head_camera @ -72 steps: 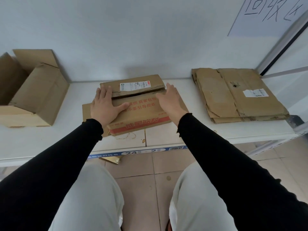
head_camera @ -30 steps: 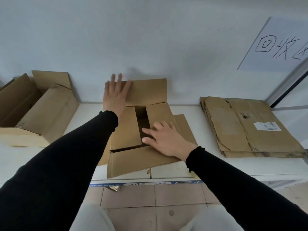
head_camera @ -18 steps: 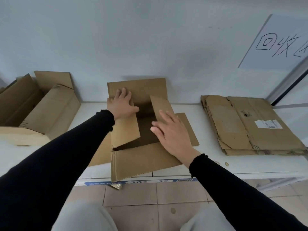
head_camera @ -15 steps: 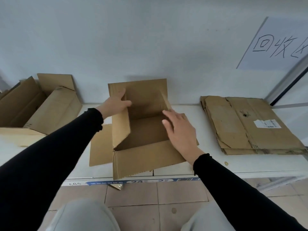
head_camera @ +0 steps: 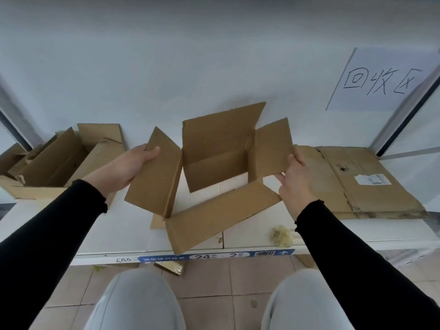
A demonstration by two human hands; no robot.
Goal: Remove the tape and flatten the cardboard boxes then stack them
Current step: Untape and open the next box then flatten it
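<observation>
gripping box | left hand, right hand | opposite flaps

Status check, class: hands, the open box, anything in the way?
Both hands, left and right, grip the open brown cardboard box. Not flattened. Nothing blocking.

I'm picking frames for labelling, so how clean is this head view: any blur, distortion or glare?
Head view: soft, even light with no glare; wide-angle bending tilts the paper sign and the frame edges at the sides; the right edge is smeared; the open box, left hand and right hand are fairly sharp, and the shelf label is partly legible.
</observation>
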